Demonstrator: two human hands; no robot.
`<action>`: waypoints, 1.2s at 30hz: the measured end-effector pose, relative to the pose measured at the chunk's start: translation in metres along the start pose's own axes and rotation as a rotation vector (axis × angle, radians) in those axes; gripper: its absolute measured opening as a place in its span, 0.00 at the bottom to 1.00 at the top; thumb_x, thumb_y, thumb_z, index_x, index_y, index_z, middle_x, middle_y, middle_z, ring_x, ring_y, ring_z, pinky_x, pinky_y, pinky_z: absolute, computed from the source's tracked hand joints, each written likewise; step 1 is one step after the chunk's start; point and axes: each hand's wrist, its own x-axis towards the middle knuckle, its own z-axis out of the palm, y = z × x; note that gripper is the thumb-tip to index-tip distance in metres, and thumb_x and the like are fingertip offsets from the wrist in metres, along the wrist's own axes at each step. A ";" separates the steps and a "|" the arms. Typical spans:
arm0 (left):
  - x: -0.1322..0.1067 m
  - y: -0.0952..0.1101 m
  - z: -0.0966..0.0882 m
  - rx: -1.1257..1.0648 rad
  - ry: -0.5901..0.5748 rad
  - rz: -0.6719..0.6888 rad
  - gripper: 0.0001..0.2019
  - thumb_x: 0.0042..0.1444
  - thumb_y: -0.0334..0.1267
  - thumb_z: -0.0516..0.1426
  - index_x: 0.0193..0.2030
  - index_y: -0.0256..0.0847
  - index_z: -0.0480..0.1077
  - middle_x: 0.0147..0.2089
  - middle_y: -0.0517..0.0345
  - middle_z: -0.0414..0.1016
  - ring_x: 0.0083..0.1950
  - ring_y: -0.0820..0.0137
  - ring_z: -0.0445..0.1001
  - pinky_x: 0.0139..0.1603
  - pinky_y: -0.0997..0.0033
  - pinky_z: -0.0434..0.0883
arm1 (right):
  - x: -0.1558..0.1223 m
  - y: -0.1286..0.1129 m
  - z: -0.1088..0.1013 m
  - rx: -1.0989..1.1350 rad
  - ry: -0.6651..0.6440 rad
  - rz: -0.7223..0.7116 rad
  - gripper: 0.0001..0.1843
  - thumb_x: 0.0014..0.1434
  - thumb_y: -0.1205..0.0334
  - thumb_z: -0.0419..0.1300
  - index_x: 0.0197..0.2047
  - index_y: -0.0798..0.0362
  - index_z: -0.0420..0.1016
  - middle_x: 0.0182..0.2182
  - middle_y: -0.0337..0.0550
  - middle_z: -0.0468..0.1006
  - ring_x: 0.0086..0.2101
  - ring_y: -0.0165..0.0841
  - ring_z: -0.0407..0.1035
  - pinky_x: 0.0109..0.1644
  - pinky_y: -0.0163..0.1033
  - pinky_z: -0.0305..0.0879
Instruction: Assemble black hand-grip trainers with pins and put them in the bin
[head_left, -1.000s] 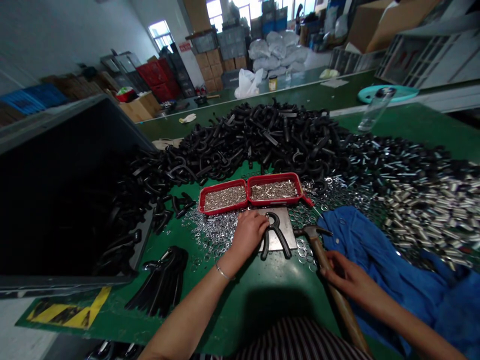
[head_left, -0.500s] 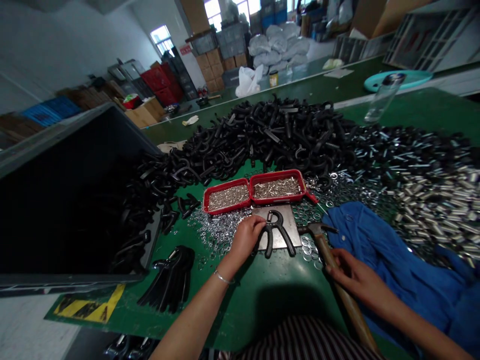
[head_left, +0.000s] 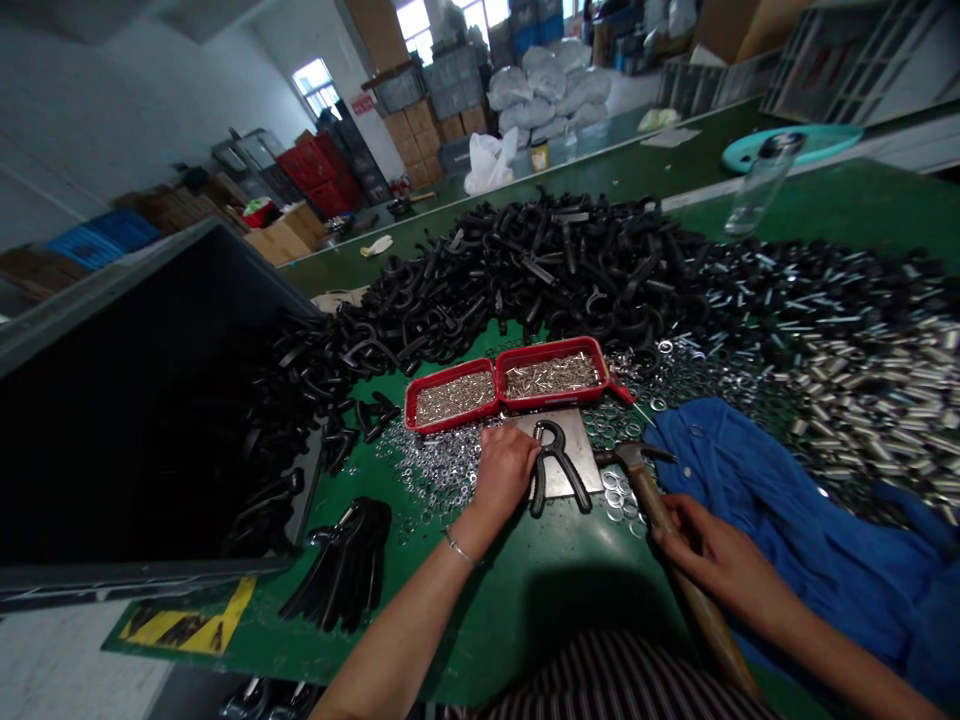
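A black spring-clamp-shaped part (head_left: pixel 564 465) with a curved jaw and two legs lies on a flat steel plate (head_left: pixel 585 450). My left hand (head_left: pixel 506 470) is closed at its left side, thumb and fingertips against it near the small metal pin; the fingertips are partly hidden. My right hand (head_left: pixel 709 555) grips the wooden handle of a claw hammer (head_left: pixel 649 490), whose head rests beside the plate's right edge. Behind the plate, two red trays (head_left: pixel 454 425) hold small metal pins. Silvery washers (head_left: pixel 442 470) are scattered left of the plate.
A heap of black parts (head_left: pixel 525 260) spreads across the back. At left lies a big grey bin (head_left: pixel 247 250) on its side. Black parts (head_left: pixel 345 560) are stacked near me. Blue cloth (head_left: pixel 750 470), metal sleeves (head_left: pixel 885 410) and a clear bottle (head_left: pixel 761 190) are at right.
My left hand has turned and shifted slightly right, its fingers now more curled beside the clamp part. My right hand stays on the hammer. The view has tilted a little.
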 end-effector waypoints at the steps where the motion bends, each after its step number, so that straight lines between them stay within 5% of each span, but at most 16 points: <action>1: 0.000 0.000 0.001 0.020 0.013 0.016 0.09 0.67 0.39 0.54 0.40 0.40 0.75 0.39 0.53 0.74 0.45 0.62 0.68 0.51 0.58 0.60 | 0.000 0.000 0.000 -0.003 0.003 0.002 0.25 0.62 0.41 0.52 0.52 0.50 0.69 0.38 0.47 0.81 0.35 0.43 0.77 0.38 0.42 0.69; 11: -0.005 -0.003 0.009 0.184 -0.015 0.268 0.11 0.67 0.29 0.49 0.45 0.35 0.73 0.43 0.47 0.73 0.47 0.60 0.67 0.56 0.54 0.62 | 0.002 -0.001 0.001 0.184 0.037 0.051 0.29 0.58 0.39 0.57 0.53 0.52 0.71 0.38 0.47 0.81 0.37 0.43 0.75 0.41 0.44 0.69; 17: -0.015 -0.014 0.007 -0.140 0.004 0.115 0.10 0.68 0.36 0.51 0.50 0.43 0.72 0.47 0.53 0.75 0.51 0.63 0.69 0.56 0.57 0.62 | 0.009 -0.031 -0.034 0.548 -0.277 0.222 0.28 0.58 0.36 0.57 0.46 0.53 0.75 0.38 0.46 0.79 0.40 0.41 0.75 0.42 0.42 0.71; 25: -0.018 -0.011 0.004 -0.326 -0.071 -0.274 0.20 0.52 0.48 0.66 0.47 0.41 0.70 0.49 0.52 0.72 0.55 0.57 0.67 0.57 0.56 0.62 | 0.021 -0.071 -0.051 0.157 -0.232 -0.025 0.25 0.64 0.36 0.50 0.44 0.49 0.68 0.30 0.40 0.73 0.28 0.34 0.70 0.31 0.38 0.67; 32: -0.013 -0.012 0.001 -0.324 -0.132 -0.290 0.19 0.51 0.45 0.66 0.46 0.40 0.71 0.49 0.51 0.72 0.54 0.56 0.67 0.56 0.56 0.63 | 0.046 -0.106 -0.032 -0.212 -0.063 -0.250 0.21 0.70 0.42 0.41 0.39 0.48 0.64 0.28 0.44 0.75 0.29 0.37 0.71 0.33 0.39 0.63; 36: -0.012 -0.012 -0.001 -0.293 -0.155 -0.294 0.19 0.52 0.47 0.66 0.46 0.39 0.71 0.48 0.50 0.72 0.54 0.55 0.67 0.55 0.55 0.64 | 0.062 -0.107 -0.026 -0.330 -0.236 -0.247 0.20 0.69 0.44 0.43 0.38 0.49 0.65 0.26 0.44 0.76 0.28 0.39 0.72 0.32 0.39 0.61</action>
